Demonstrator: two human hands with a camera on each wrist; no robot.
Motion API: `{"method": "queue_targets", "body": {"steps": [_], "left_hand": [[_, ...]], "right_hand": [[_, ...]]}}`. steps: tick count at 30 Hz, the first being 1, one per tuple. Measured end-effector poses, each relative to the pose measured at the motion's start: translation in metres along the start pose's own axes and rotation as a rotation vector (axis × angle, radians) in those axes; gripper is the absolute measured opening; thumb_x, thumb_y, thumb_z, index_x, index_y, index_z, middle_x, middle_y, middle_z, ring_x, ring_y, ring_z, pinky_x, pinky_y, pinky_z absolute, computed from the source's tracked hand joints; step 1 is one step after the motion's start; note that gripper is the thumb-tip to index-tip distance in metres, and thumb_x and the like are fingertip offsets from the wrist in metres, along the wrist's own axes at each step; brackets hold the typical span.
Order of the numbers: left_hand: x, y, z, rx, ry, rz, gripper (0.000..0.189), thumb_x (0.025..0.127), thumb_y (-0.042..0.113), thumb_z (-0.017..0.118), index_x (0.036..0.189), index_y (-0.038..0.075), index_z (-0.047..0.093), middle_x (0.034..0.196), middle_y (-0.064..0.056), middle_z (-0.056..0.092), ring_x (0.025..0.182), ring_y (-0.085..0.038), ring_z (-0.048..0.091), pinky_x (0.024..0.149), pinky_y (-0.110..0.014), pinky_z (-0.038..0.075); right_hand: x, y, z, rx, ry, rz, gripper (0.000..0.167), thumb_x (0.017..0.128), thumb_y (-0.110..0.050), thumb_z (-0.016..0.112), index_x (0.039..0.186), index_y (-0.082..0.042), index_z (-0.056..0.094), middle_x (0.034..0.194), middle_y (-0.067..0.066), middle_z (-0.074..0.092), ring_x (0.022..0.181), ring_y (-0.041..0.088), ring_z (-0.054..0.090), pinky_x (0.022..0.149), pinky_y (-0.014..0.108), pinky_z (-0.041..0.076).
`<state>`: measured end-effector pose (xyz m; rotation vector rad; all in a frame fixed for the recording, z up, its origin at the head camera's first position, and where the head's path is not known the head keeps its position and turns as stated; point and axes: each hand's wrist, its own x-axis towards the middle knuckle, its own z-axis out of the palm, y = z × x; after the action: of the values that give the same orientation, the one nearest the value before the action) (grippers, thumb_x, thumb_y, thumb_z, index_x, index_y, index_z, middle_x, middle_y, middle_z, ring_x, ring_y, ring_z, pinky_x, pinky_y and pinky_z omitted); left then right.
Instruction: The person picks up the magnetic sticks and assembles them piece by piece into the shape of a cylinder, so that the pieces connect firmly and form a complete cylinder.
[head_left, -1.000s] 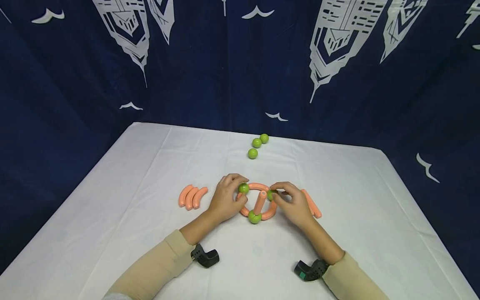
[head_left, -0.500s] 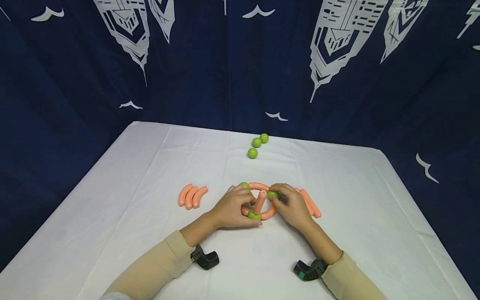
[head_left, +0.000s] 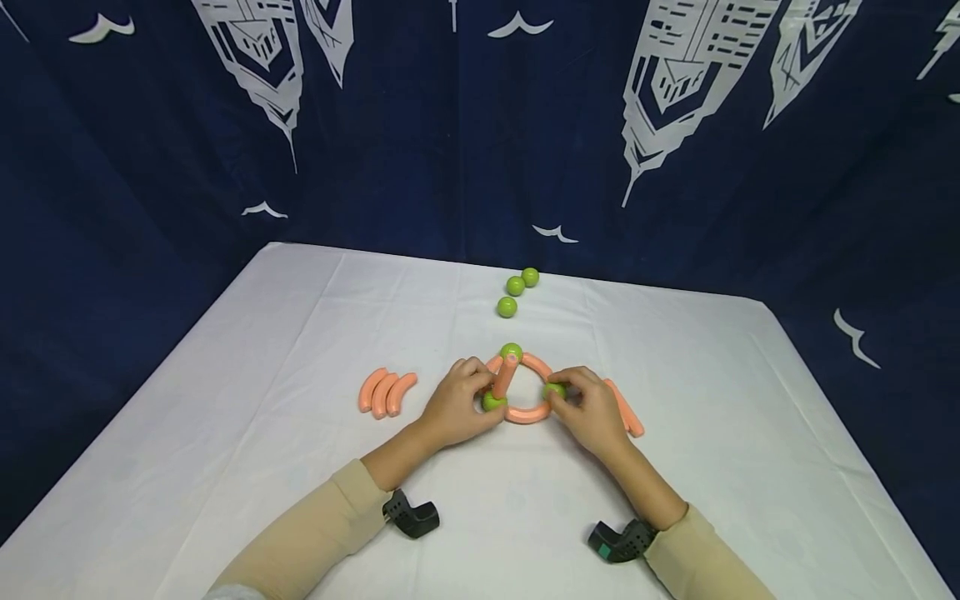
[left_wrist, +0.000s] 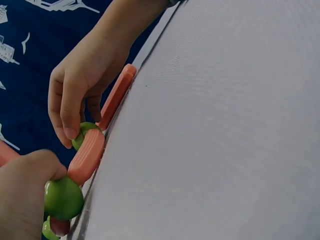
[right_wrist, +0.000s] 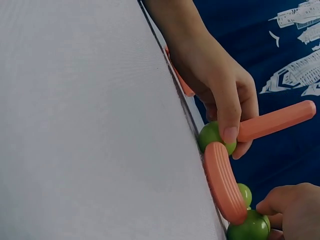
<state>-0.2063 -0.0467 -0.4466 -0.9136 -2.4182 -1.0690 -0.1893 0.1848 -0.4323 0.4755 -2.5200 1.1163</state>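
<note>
A ring of curved orange rods [head_left: 528, 414] joined by green balls lies mid-table. From its left ball [head_left: 493, 402] a straight orange stick [head_left: 506, 377] rises at a slant. My left hand [head_left: 455, 406] pinches that left ball between thumb and fingers; the right wrist view shows the thumb on the ball [right_wrist: 210, 136] below the stick [right_wrist: 277, 121]. My right hand [head_left: 592, 414] grips the right ball [head_left: 554, 391], partly covered by its fingers. The third ball [head_left: 512, 352] sits at the back of the ring, untouched. In the left wrist view a curved rod [left_wrist: 87, 156] spans the two held balls.
Several loose curved orange rods [head_left: 386, 393] lie left of my left hand. Straight orange sticks [head_left: 625, 408] lie beyond my right hand, partly hidden. Loose green balls [head_left: 507, 307] rest near the back edge of the white-clothed table [head_left: 360, 292]. A dark blue curtain hangs behind.
The ring has turned clockwise, carrying the ball with the stick from the front to the left. My left hand has shifted from the back-left ball to this one. The right hand stays at its ball.
</note>
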Motion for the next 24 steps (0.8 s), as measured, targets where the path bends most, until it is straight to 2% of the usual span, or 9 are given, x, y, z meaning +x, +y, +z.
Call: {"method": "queue_targets", "body": {"steps": [4, 8, 16, 24], "left_hand": [[-0.0004, -0.0023, 0.0011, -0.023, 0.032, -0.106, 0.022, 0.079, 0.020, 0.072, 0.097, 0.009, 0.069, 0.086, 0.001, 0.050, 0.077, -0.013, 0.047, 0.068, -0.027, 0.042], [-0.0002, -0.0049, 0.0030, -0.049, 0.062, -0.166, 0.027, 0.082, 0.018, 0.071, 0.106, 0.005, 0.070, 0.087, -0.001, 0.051, 0.077, -0.014, 0.049, 0.069, -0.028, 0.043], [0.0010, -0.0056, 0.0041, -0.060, 0.082, -0.197, 0.026, 0.087, 0.019, 0.071, 0.107, 0.004, 0.069, 0.092, -0.003, 0.054, 0.081, -0.015, 0.052, 0.071, -0.030, 0.045], [0.0008, -0.0058, 0.0041, -0.026, 0.089, -0.182, 0.025, 0.091, 0.019, 0.068, 0.111, 0.003, 0.067, 0.097, -0.006, 0.056, 0.086, -0.018, 0.054, 0.075, -0.033, 0.046]], "right_hand": [[-0.0002, -0.0013, 0.0005, 0.006, -0.002, 0.011, 0.016, 0.080, -0.005, 0.076, 0.095, -0.002, 0.072, 0.093, 0.006, 0.065, 0.080, 0.020, 0.058, 0.069, 0.033, 0.048], [-0.0010, -0.0026, 0.0009, 0.020, -0.008, 0.004, 0.014, 0.079, -0.006, 0.078, 0.092, -0.003, 0.072, 0.087, 0.003, 0.063, 0.077, 0.019, 0.058, 0.068, 0.033, 0.049], [-0.0020, -0.0049, 0.0020, 0.028, -0.011, -0.008, 0.010, 0.079, -0.008, 0.078, 0.087, -0.007, 0.071, 0.079, -0.002, 0.059, 0.073, 0.017, 0.056, 0.064, 0.028, 0.046], [-0.0040, -0.0094, 0.0046, 0.036, -0.025, -0.031, 0.008, 0.081, -0.010, 0.078, 0.085, -0.008, 0.071, 0.076, -0.004, 0.058, 0.066, 0.012, 0.054, 0.058, 0.024, 0.045]]}}
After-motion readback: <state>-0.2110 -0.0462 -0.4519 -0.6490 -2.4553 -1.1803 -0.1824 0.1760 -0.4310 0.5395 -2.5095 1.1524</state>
